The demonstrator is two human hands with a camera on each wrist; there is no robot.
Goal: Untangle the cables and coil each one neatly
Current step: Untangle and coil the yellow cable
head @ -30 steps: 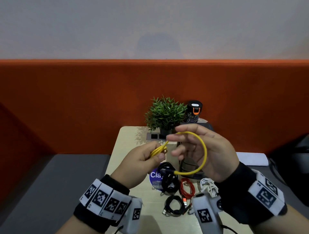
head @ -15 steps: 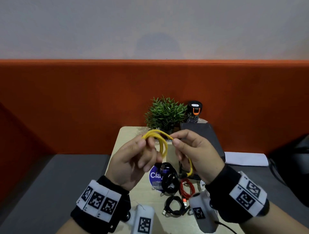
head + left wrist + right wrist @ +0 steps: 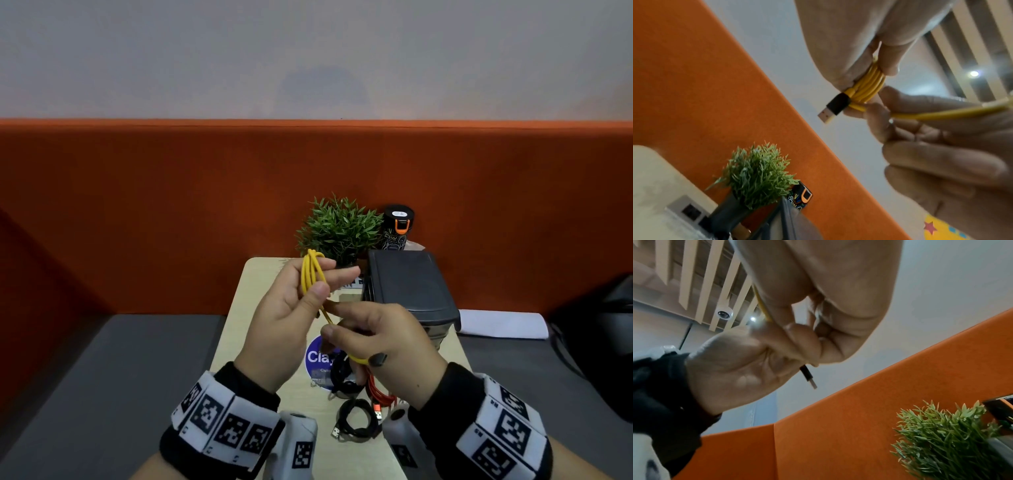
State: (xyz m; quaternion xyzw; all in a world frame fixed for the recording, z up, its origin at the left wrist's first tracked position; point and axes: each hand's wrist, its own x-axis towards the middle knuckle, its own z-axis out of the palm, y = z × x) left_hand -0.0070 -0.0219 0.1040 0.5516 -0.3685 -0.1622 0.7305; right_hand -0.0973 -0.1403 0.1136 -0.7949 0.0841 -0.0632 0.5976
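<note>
My left hand (image 3: pixel 320 279) holds a yellow cable (image 3: pixel 311 272), folded into several loops, upright above the table between thumb and fingers. The left wrist view shows the yellow loops (image 3: pixel 867 87) bunched, with a black USB plug (image 3: pixel 833 107) sticking out. Just below, my right hand (image 3: pixel 334 322) pinches the cable's loose tail, and the other black plug (image 3: pixel 378 359) pokes out by its knuckles. On the table lie a black coil (image 3: pixel 342 375), a red coil (image 3: pixel 380 394) and a second black coil (image 3: pixel 358 418), partly hidden by my hands.
The narrow beige table (image 3: pixel 246 325) carries a potted green plant (image 3: pixel 339 229), a black bottle (image 3: pixel 397 228), a dark box (image 3: pixel 407 287) and a blue round sticker (image 3: pixel 317 356). Grey bench seats flank it, with an orange padded wall behind.
The wide yellow loop has been folded onto the bundle in my left hand, which rose and turned upright. My right hand dropped lower along the tail toward the plug.
</note>
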